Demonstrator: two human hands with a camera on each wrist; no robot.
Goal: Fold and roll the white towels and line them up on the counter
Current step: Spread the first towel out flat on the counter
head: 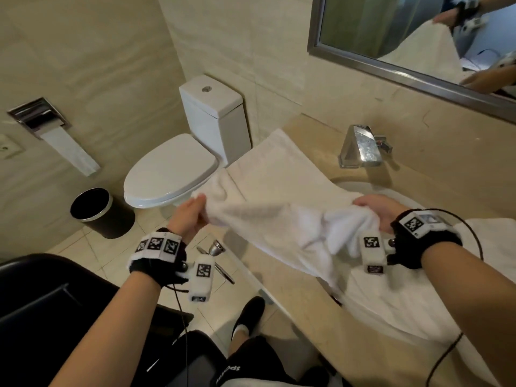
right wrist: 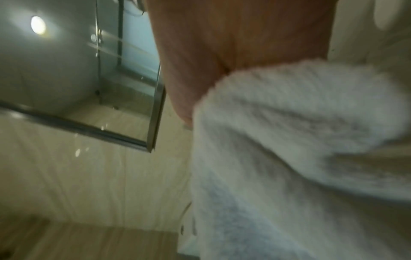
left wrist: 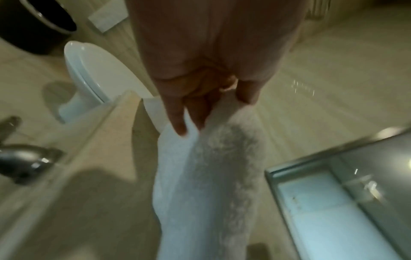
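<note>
A white towel [head: 268, 227] is stretched in the air between both hands above the counter's front edge. My left hand [head: 192, 210] pinches its left corner, seen close in the left wrist view, where the towel [left wrist: 206, 176] hangs from my fingers [left wrist: 177, 123]. My right hand [head: 374, 208] grips the bunched right end over the sink; in the right wrist view the towel [right wrist: 289, 140] covers most of the hand [right wrist: 222, 52]. A second white towel [head: 279, 169] lies flat on the beige counter [head: 321, 325] at the back left. Another white towel [head: 405, 308] lies spread at the front right.
A chrome faucet [head: 363, 146] stands behind the sink basin [head: 351, 185]. A mirror [head: 418, 37] hangs above. Left of the counter are a white toilet [head: 173, 171], a black bin [head: 95, 210] and a wall paper holder [head: 42, 118]. A black chair [head: 42, 303] stands at the lower left.
</note>
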